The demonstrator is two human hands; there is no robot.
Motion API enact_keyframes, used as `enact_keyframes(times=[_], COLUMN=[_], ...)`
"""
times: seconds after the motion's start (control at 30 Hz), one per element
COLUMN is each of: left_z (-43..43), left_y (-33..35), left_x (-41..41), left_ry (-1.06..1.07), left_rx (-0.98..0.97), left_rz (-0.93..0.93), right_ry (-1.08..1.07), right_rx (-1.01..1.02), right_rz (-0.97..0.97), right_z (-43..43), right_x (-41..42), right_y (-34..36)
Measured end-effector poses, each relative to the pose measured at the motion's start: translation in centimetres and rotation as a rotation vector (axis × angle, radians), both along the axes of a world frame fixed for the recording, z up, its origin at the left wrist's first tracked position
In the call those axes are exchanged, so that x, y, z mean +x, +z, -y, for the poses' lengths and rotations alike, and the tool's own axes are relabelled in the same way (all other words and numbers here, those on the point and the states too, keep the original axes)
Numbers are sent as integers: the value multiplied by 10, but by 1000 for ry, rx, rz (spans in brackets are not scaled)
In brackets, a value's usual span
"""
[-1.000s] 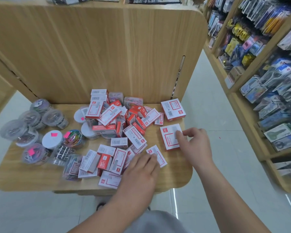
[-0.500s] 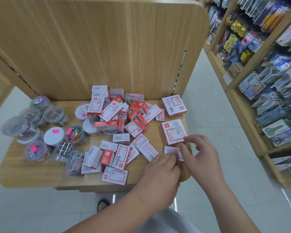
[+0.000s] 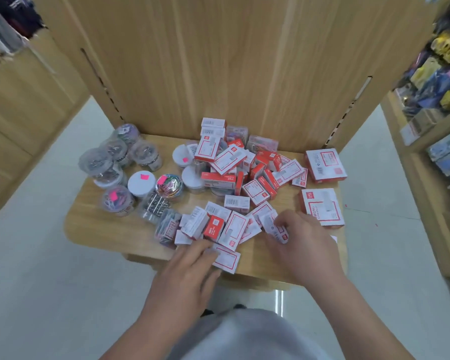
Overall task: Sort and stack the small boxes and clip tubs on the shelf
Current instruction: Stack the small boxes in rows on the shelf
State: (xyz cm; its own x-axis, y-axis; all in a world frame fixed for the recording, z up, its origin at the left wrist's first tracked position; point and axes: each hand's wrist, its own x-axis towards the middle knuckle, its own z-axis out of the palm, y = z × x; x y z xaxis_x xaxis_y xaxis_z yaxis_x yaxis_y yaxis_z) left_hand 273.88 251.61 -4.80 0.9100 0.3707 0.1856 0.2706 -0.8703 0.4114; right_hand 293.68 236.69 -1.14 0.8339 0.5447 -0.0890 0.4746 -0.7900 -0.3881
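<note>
Hands have both shifted along the front edge of the shelf within the last second. The right hand, which had been at the large box near the right edge, now sits just left of it, its grip curled round a small box at the near side of the heap. The left hand has moved to the front edge, its grip wide and holding nothing, with straight fingertips resting on a flat box that lies there. Judged from this, one box has been set down and the next ones are being gathered, so the sorting looks to be at an early stage. Most small boxes lie jumbled from the middle of the shelf to its back edge, and a second large box sits toward the back right corner. The clip tubs cluster at the left side. The shelf is pale wood with a tall wooden back panel. Pale floor lies around it, and racks of hanging stationery stand to the right
</note>
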Motion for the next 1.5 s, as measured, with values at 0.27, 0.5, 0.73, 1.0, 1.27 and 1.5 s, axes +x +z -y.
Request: enact_keyframes(times=[0.27, 0.5, 0.73, 1.0, 1.27, 1.5], left_z=[2, 4, -28, -44, -32, -35], left_y=[-16, -5, 31, 45, 67, 79], left_x=[21, 22, 14, 28, 15, 4], left_ry=[37, 66, 386, 361, 223, 380], left_rx=[28, -75, -276, -387, -392, -885], left_rz=[117, 115, 243, 216, 600, 545], right_ry=[-97, -54, 25, 27, 42, 60], right_rx=[211, 116, 307, 551, 852, 818], right_rz=[-109, -23, -32, -314, -1060, -987], right_z=[-3, -6, -17, -35, -79, -93], right_x=[-1, -2, -29, -28, -37, -49], right_y=[5, -1, -3, 17, 70, 66])
